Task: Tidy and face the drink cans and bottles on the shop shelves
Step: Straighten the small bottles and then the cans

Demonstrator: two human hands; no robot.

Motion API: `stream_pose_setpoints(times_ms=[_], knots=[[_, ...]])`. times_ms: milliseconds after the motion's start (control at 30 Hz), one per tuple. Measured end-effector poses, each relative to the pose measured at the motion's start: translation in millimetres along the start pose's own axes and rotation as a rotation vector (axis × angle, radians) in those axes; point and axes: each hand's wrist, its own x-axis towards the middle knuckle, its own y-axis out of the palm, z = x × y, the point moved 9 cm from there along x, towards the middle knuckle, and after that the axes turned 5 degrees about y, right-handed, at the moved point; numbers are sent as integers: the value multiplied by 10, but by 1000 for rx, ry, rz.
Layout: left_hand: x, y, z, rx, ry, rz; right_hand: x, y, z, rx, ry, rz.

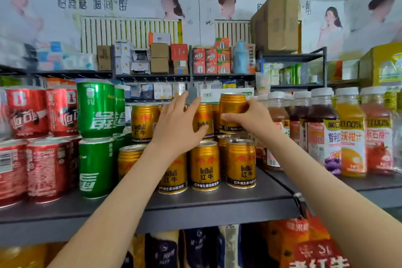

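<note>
Right hand (245, 117) grips a gold can (231, 106) by its side on the stack's top tier, slightly higher than its neighbour. Left hand (178, 124) is flat, fingers straight, against the next upper can (203, 119). Lower gold cans (204, 165) stand on the grey shelf (195, 204), with green cans (95, 109) to the left and juice bottles (350, 132) to the right.
</note>
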Motion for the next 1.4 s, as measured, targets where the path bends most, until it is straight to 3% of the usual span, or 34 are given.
stream_pose_setpoints(times_ms=[400,667,867,1033,1133,1400], knots=[[144,95,73,118,33,42,109,211,-215,-124,140,149],[-29,57,-125,-7,21,-60,-28,223,-348,-167,189,183],[-335,24,-383,-96,60,-125,-389,54,-88,-280,55,55],[-681,69,-588,-147,104,-186,-950,-118,231,-511,-249,-160],[-966,38,-829,-222,159,-245,-1476,-208,323,-488,-415,-260],[-1684,213,-1762,-427,318,-196,-2577,-488,-380,-498,-261,-210]])
